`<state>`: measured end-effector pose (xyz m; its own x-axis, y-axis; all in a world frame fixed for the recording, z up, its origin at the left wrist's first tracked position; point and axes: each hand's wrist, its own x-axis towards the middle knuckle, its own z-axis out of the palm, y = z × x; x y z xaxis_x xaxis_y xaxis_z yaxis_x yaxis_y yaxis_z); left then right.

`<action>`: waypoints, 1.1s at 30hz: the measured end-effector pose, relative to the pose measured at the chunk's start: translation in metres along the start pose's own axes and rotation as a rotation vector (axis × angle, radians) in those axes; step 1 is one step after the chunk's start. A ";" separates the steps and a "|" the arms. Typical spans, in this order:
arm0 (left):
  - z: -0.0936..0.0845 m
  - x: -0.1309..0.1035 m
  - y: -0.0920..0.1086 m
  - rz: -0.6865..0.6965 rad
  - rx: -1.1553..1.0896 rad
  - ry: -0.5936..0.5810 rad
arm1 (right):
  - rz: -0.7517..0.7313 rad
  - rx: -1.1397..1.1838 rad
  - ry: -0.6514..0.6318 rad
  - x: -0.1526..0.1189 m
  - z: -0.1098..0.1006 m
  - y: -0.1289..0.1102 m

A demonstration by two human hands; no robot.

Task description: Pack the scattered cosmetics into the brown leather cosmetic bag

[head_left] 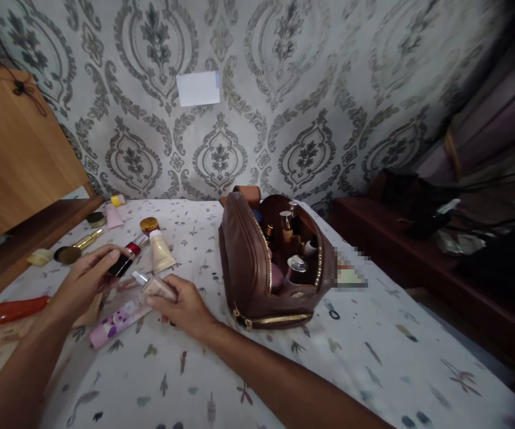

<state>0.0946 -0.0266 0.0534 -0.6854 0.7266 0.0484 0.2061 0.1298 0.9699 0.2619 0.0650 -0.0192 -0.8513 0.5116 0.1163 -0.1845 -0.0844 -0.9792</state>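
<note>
My left hand [88,275] is closed on a dark bottle [122,262] with a red band, near the table's left side. My right hand [185,301] grips a small beige bottle [159,288] with a silver cap. Below the two hands a pink and white tube [117,322] lies on the patterned cloth. A cream tube [161,251] and a gold-lidded jar [149,225] are just behind the hands. To the right of my right hand stands a brown bag [251,262], unzipped, with several bottles inside.
A brush [67,255], a green-lidded jar [96,220], a pink tube [114,217] and a red-orange object [14,311] lie at the left. Behind them is a wooden panel [20,149]. A patterned wall [257,155] borders the back of the table [329,381].
</note>
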 end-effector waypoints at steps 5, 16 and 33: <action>0.002 0.002 -0.006 -0.036 -0.067 -0.025 | 0.017 0.012 -0.002 0.004 -0.001 0.001; 0.005 0.004 -0.016 0.049 -0.166 -0.189 | -0.024 -0.089 -0.015 0.005 -0.002 0.003; 0.013 -0.005 -0.017 0.112 -0.026 -0.386 | 0.031 -0.104 0.012 0.003 -0.002 -0.002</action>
<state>0.1041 -0.0236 0.0335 -0.3460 0.9359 0.0660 0.2437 0.0217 0.9696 0.2605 0.0686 -0.0171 -0.8500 0.5200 0.0846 -0.1059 -0.0114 -0.9943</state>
